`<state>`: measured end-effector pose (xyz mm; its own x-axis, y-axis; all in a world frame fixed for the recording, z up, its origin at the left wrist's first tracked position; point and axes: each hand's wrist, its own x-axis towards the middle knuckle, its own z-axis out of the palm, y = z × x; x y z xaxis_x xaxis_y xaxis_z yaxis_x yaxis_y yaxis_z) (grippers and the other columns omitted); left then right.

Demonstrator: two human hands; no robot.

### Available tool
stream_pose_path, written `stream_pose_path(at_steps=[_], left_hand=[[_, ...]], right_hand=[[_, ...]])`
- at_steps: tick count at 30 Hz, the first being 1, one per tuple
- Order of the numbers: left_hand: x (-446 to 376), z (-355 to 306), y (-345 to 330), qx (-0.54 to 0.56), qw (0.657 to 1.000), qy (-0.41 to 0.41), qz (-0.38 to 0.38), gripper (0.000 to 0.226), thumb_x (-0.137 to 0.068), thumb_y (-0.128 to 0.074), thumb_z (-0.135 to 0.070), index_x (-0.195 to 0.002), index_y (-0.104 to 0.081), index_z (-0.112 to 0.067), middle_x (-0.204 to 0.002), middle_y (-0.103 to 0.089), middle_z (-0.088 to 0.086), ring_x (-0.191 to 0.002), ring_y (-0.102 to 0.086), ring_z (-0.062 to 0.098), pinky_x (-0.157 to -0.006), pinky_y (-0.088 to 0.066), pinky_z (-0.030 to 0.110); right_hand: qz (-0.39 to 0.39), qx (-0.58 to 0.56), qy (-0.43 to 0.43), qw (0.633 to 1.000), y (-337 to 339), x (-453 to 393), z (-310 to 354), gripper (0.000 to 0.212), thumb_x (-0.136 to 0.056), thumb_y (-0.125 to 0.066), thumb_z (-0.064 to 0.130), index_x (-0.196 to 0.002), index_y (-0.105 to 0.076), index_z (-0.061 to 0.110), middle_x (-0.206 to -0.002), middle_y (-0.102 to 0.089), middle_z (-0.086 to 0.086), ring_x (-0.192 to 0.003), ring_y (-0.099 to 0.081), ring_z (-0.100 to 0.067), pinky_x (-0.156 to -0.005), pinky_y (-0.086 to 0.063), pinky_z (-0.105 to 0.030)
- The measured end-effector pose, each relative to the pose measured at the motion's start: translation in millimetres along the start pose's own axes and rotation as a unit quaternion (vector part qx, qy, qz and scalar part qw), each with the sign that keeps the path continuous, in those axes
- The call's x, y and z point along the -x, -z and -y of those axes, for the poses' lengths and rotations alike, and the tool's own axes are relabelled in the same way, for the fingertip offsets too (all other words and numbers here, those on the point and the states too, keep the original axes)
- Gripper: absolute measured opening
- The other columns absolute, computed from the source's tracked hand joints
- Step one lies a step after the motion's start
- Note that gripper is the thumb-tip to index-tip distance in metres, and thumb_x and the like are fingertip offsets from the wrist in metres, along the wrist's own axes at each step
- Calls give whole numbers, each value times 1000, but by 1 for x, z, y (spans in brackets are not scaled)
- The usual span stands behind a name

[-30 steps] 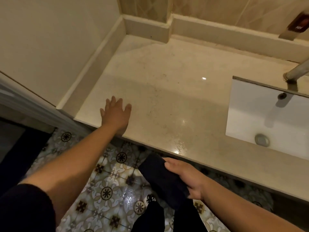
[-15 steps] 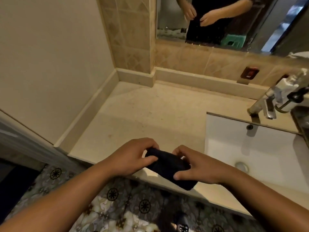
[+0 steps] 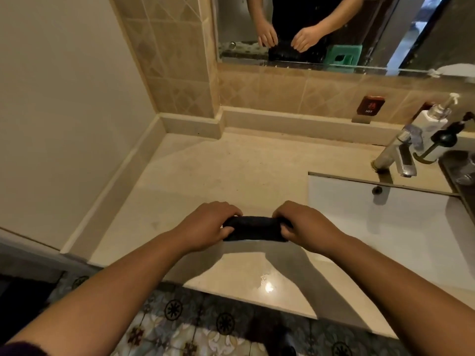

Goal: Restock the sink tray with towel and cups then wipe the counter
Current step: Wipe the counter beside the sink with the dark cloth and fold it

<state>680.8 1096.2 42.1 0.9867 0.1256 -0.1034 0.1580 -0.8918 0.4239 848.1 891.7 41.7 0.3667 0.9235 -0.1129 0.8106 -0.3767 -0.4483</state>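
A dark folded towel (image 3: 253,228) is stretched between both hands just above the beige counter (image 3: 205,181), left of the sink. My left hand (image 3: 210,223) grips its left end and my right hand (image 3: 300,224) grips its right end. A dark tray (image 3: 456,176) pokes in at the right edge beside the faucet, with a clear glass cup (image 3: 466,173) on it. Most of the tray is cut off by the frame.
A white basin (image 3: 385,227) is set into the counter on the right, with a chrome faucet (image 3: 397,155) behind it. Pump bottles (image 3: 431,124) stand at the back right. A mirror (image 3: 334,29) hangs above, a wall closes the left side, and patterned floor tiles (image 3: 180,325) lie below.
My left hand left the counter and took the towel's left end. Both hands carried the towel from below the counter edge up over the counter and pulled it out lengthwise. The view tilted up.
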Motion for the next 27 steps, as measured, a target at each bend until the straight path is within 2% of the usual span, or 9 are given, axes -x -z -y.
stream_pose_path(at_steps=[3,5,7,11,16,20,22,24,27], left_hand=[[-26,11,-17,-136,988,-30,-61,16,-83,-65,-13,-98,-65,-19,-92,-63,3,-81,-58,25,-68,-43,36],[-33,19,-37,-182,981,-22,-63,23,-71,-74,-9,-91,-65,-17,-88,-64,5,-77,-58,27,-66,-43,37],[-28,27,-67,-197,979,-34,-49,26,-68,-78,-11,-91,-66,-16,-89,-65,6,-77,-59,27,-66,-45,37],[-9,40,-109,-166,985,-42,-36,32,-72,-77,-9,-103,-69,-13,-106,-68,8,-89,-62,29,-75,-49,37],[14,47,-115,-161,982,-78,-52,35,-69,-78,-9,-102,-67,-15,-106,-66,5,-94,-60,28,-79,-49,39],[27,42,-115,-166,982,-74,-47,33,-69,-74,-20,-101,-68,-14,-107,-66,5,-100,-62,28,-85,-50,39],[32,37,-117,-137,987,-55,-55,39,-75,-66,-34,-108,-66,-13,-116,-64,8,-111,-58,30,-93,-47,43],[32,26,-121,-113,992,-28,-50,56,-81,-58,-48,-124,-60,-12,-132,-58,12,-126,-50,33,-102,-42,49],[18,11,-127,-142,990,7,0,74,-93,-36,-58,-151,-32,-11,-161,-25,10,-149,-20,31,-117,-18,56]], right_hand=[[-86,173,5,981,-18,-20,-17,13,-82,-63,14,-89,-69,23,-84,-62,1,-64,-54,-17,-55,-39,-27],[-110,213,29,970,-43,-20,-26,15,-72,-67,6,-83,-68,16,-79,-63,-5,-66,-55,-23,-56,-35,-30],[-116,175,78,975,-81,-7,-31,9,-75,-62,10,-82,-67,12,-81,-63,-8,-70,-58,-27,-58,-38,-32],[-104,123,71,984,-134,18,-29,14,-91,-54,22,-91,-66,15,-91,-64,-5,-78,-54,-26,-65,-39,-36],[-115,90,101,984,-132,24,-22,12,-90,-57,21,-90,-67,16,-89,-65,-4,-75,-56,-26,-63,-41,-37],[-95,83,95,987,-124,26,-19,13,-84,-62,26,-89,-69,17,-89,-65,-1,-78,-58,-25,-65,-45,-38],[-104,80,71,989,-121,27,-21,26,-83,-62,37,-98,-70,18,-100,-65,-1,-90,-59,-24,-75,-47,-39],[-104,94,53,989,-122,25,-20,44,-88,-55,46,-118,-66,15,-122,-63,-5,-112,-56,-27,-94,-44,-45],[-22,147,38,988,-128,17,-17,67,-96,-36,55,-146,-42,11,-153,-38,-10,-142,-31,-32,-114,-17,-56]])
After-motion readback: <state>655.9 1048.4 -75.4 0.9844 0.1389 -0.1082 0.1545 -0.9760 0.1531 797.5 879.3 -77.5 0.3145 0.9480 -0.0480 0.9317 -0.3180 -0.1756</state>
